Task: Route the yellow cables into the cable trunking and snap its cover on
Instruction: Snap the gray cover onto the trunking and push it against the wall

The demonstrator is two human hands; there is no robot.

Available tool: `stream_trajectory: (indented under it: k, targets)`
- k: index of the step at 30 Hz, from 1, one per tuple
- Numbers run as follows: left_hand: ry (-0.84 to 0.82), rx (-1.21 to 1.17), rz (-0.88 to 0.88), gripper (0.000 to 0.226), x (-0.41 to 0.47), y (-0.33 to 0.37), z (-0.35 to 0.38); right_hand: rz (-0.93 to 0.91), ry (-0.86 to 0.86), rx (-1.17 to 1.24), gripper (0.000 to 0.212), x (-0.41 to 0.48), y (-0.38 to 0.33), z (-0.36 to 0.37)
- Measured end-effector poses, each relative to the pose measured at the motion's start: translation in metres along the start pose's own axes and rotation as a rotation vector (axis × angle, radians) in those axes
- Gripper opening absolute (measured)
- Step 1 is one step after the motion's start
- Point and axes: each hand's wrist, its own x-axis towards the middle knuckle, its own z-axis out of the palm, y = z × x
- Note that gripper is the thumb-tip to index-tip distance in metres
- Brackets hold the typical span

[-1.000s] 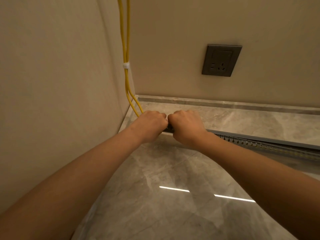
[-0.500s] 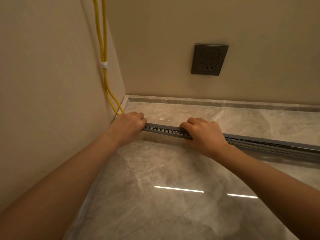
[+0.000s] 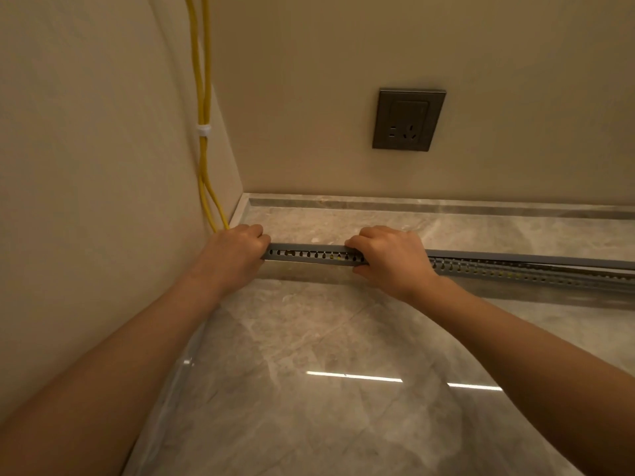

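Two yellow cables (image 3: 202, 108) run down the left wall, tied by a white clip (image 3: 203, 129), and disappear behind my left hand. A grey slotted cable trunking (image 3: 309, 254) lies on the marble floor and runs off to the right; yellow shows through some of its slots. A grey cover strip (image 3: 515, 257) sits along its top. My left hand (image 3: 233, 257) is closed over the trunking's left end at the wall. My right hand (image 3: 391, 257) presses down on the trunking a short way to the right, fingers curled over its top edge.
A dark grey wall socket (image 3: 408, 120) sits on the back wall above a marble skirting (image 3: 412, 204). The left wall stands close beside my left arm. The glossy floor (image 3: 326, 389) reflects ceiling lights.
My hands were together at the trunking's left end; my right hand has slid to the right along it and my left hand has stayed at the wall end. The view has shifted.
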Motion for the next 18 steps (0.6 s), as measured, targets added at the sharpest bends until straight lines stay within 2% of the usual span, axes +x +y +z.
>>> stream_trajectory:
  k: [7, 18]
  targets:
    - [-0.018, 0.056, -0.053, 0.017, 0.001, 0.008, 0.005, -0.034, 0.04, 0.063, 0.03, 0.003, 0.001, 0.008]
    - [0.106, -0.219, 0.053, 0.032, 0.029, 0.078, 0.015, -0.025, 0.093, 0.151, 0.025, 0.002, 0.002, 0.012]
